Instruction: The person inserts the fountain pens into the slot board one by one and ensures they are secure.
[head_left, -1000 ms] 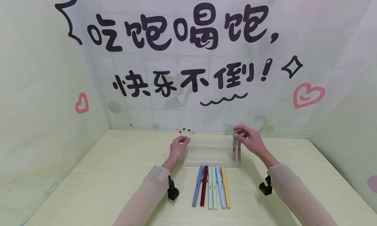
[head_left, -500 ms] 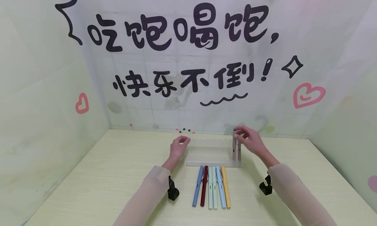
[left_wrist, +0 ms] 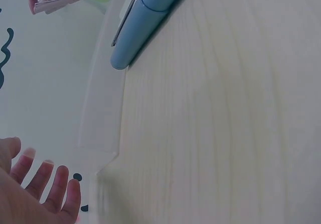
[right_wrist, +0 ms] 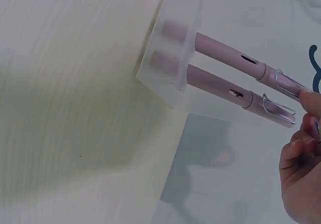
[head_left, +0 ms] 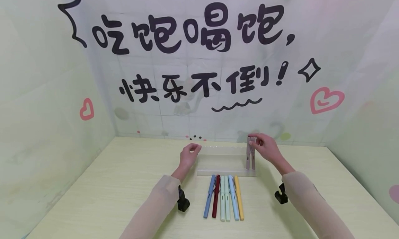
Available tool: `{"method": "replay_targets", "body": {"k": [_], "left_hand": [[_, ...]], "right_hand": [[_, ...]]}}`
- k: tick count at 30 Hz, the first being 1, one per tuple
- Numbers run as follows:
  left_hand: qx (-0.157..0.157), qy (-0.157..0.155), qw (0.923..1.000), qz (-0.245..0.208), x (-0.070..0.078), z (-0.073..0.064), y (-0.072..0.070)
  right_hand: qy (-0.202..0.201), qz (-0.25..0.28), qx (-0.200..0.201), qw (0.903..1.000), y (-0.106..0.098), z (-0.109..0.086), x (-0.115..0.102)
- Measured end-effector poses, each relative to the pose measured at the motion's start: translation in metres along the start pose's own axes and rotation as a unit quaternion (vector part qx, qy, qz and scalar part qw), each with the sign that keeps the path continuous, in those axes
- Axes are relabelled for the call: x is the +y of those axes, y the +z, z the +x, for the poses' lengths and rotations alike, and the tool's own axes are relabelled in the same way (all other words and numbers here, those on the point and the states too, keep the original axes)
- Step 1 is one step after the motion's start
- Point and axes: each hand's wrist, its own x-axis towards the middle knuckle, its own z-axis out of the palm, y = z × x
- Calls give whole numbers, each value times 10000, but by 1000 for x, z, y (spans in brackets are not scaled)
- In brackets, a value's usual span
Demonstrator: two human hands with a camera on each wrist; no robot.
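A clear plastic pen stand (head_left: 218, 173) stands near the back of the table. At its upper left corner is my left hand (head_left: 188, 156), thumb and fingertips together on the edge; the left wrist view shows this hand (left_wrist: 45, 194) with its fingers fanned. Two dusty-pink pens stand upright at the stand's right end, their lower ends inside its front ledge (right_wrist: 168, 58). My right hand (head_left: 265, 147) pinches the cap end of the left pink pen (right_wrist: 228, 54). The right pink pen (right_wrist: 215, 86) stands beside it, just below the fingers.
Several capped pens lie side by side in front of the stand: a blue pen (head_left: 209, 197), a dark red pen (head_left: 215, 197), two pale green ones, a light blue pen (head_left: 233, 199) and a yellow pen (head_left: 239, 199). A printed backdrop (head_left: 199, 121) rises behind the table.
My right index finger has come over the top of the left pink pen, covering its dark end. The left hand and the lying pens stay put.
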Motion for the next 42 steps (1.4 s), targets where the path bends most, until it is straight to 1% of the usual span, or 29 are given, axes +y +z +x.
{"method": "replay_targets", "body": {"k": [4,14,24,42], "left_hand": [[-8,52,10000,-12,0,0,0],[-10,2,10000,-3,0,0,0],[20,-38,10000,20,-1,1,2],[5,-99,9999,15,0,1,1]], "right_hand": [[153,-9,-97,9998,1,1,-1],[276,-150,-203,9993,4,4,-3],[444,-173,-301,9984,7,6,0],[438,-132,-343,9984,6,7,2]]}}
